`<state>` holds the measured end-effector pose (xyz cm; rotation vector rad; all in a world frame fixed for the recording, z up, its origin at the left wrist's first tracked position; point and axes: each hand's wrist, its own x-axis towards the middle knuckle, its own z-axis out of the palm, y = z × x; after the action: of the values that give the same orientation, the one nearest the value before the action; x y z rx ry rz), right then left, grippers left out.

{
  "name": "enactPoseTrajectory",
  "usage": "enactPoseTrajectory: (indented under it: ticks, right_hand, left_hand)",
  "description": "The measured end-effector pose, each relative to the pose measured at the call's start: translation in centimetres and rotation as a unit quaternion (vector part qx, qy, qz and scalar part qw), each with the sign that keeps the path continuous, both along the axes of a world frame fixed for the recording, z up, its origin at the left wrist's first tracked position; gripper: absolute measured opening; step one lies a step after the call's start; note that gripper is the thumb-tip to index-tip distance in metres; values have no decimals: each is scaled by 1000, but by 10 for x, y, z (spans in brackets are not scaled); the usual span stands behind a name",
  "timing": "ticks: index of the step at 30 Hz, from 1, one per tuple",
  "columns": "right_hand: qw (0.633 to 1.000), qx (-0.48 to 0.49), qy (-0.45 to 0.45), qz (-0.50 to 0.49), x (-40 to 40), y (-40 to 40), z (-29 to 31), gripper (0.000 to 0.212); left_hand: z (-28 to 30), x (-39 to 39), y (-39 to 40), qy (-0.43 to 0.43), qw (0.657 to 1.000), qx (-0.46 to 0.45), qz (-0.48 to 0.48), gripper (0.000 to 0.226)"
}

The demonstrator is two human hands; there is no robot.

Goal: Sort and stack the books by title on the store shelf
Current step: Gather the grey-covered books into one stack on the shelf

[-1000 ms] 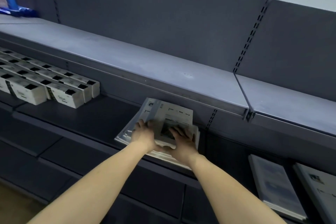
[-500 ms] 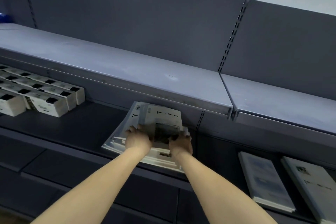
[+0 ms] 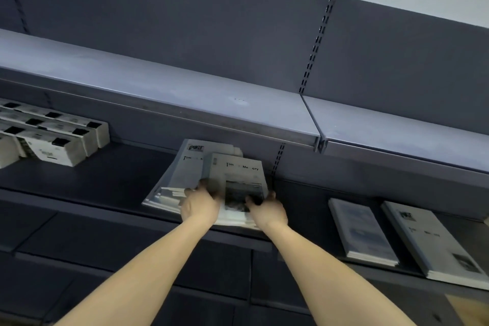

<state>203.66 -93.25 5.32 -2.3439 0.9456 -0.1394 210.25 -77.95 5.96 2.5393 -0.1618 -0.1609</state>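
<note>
A loose pile of thin grey books (image 3: 185, 174) lies on the dark middle shelf (image 3: 105, 180), fanned out. The top book (image 3: 238, 172) shows a title starting "Tim" and a dark picture. My left hand (image 3: 199, 205) grips the near left edge of that top book, fingers curled over it. My right hand (image 3: 267, 209) grips its near right corner, thumb on the cover. Two more grey books lie flat on the shelf to the right, one blurred (image 3: 362, 233) and one with the same cover design (image 3: 436, 241).
White boxes with black squares (image 3: 53, 135) stand in rows at the left of the same shelf. A pale grey upper shelf (image 3: 185, 92) overhangs the pile closely. A slotted upright (image 3: 316, 42) splits the back panel. Dark lower shelves lie below.
Both hands have shifted from lying flat on the cover to gripping the near edge of the top book. The view has swung right, so the boxes sit further left.
</note>
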Motion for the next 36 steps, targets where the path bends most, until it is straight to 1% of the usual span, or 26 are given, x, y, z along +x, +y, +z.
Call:
enactPoseTrajectory:
  ticks: [3, 6, 8, 10, 16, 21, 24, 25, 31, 36]
  right_hand:
    - [999, -39, -22, -29, -26, 2, -2, 71]
    - [995, -87, -14, -39, -53, 0, -6, 64]
    - [994, -100, -7, -49, -71, -4, -6, 56]
    - [992, -108, -5, -63, -88, -10, -4, 53]
    - [986, -134, -12, -101, -137, -44, 7, 58]
    - [983, -133, -14, -122, -174, -75, 7, 63]
    - [982, -125, -18, -141, -197, -97, 7, 67]
    - [982, -124, -20, -144, -206, -106, 7, 67]
    - [981, -137, -9, -140, -258, -172, 7, 66]
    - [981, -142, -7, -132, -297, -222, 7, 58]
  left_hand:
    - [4, -21, -7, -18, 999, -23, -30, 40]
    - [6, -40, -19, -56, 994, -46, -78, 41]
    - [6, -51, -29, -59, 992, -42, -103, 39]
    - [5, -60, -40, -55, 990, -35, -125, 39]
    - [8, -91, -85, -33, 981, -22, -191, 41]
    - [9, -118, -124, -7, 977, -24, -213, 56]
    - [11, -139, -149, -25, 974, -21, -223, 40]
    - [12, -146, -158, -29, 974, -23, -224, 38]
    - [11, -201, -218, -40, 973, -41, -226, 35]
    - [9, -241, -267, -54, 971, -38, -228, 36]
